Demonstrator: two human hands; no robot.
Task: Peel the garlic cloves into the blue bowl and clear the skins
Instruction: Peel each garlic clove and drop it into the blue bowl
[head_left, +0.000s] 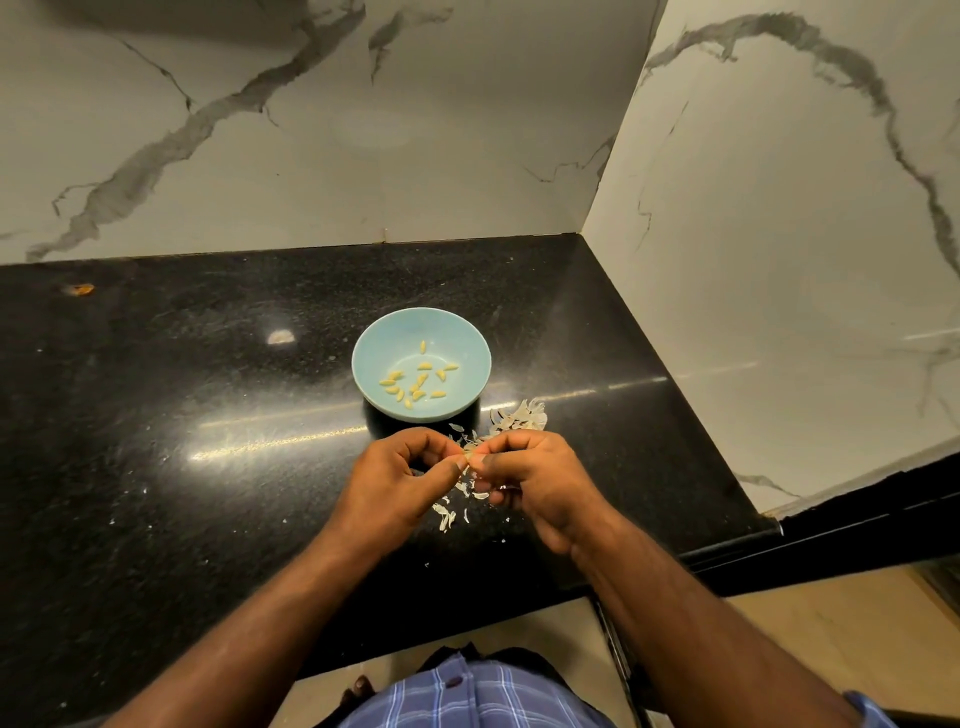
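Fingers (460, 464) of the left hand (395, 486) and right hand (535, 480) curl together, pinching one small pale garlic clove (471, 457) between them above the black speckled stone desk (156, 441). Just beyond sits the round light-blue bowl (382, 340) holding yellowish peeled cloves (415, 379). Papery white skins (519, 415) lie scattered right of the bowl and beneath the hands, near a white marble wall (779, 234).

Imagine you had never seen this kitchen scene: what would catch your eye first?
The blue bowl at the middle of the black counter, with peeled garlic cloves inside. Just in front, the left hand and right hand pinch something small together above scattered skins.
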